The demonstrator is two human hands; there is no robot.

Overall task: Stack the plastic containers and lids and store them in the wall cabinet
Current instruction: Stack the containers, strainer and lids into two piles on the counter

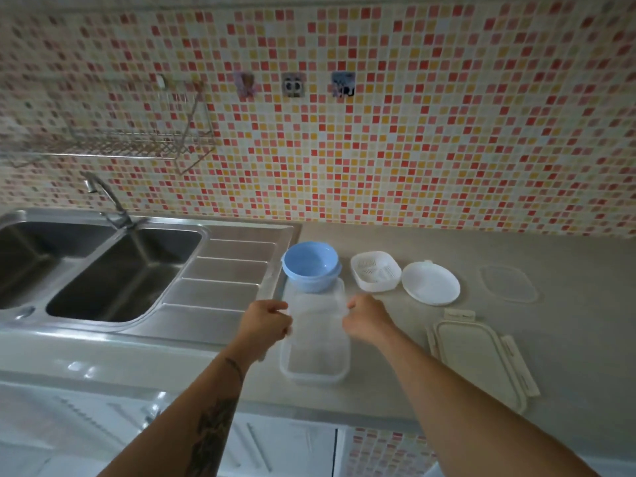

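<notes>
**Clear container gripped at both sides beside the sink**

Clear container [316, 313], rectangular and see-through, is held between the two hands over the near-left part of the counter [568, 332]. The left hand [265, 321] pinches its left edge with curled fingers and the right hand [368, 320] grips its right edge the same way. Its near end overlaps a second clear tub [315, 368] that stands at the counter's near edge; whether the two touch cannot be told. Its far end lies just in front of a blue bowl [311, 266].

Right of the bowl stand a white slotted basket [375, 270] and a round white lid [430, 283], close together, then a flat clear lid [508, 283] well apart. A beige clip lid [478, 359] lies near right, with bare counter between it and the tub.

Just left, the ribbed draining board [223, 280] borders the containers; beyond it are the double steel sink [113, 270] and tap [106, 201]. A mosaic-tiled wall [413, 132] carries a wire rack [137, 139] and hooks [293, 85].
</notes>
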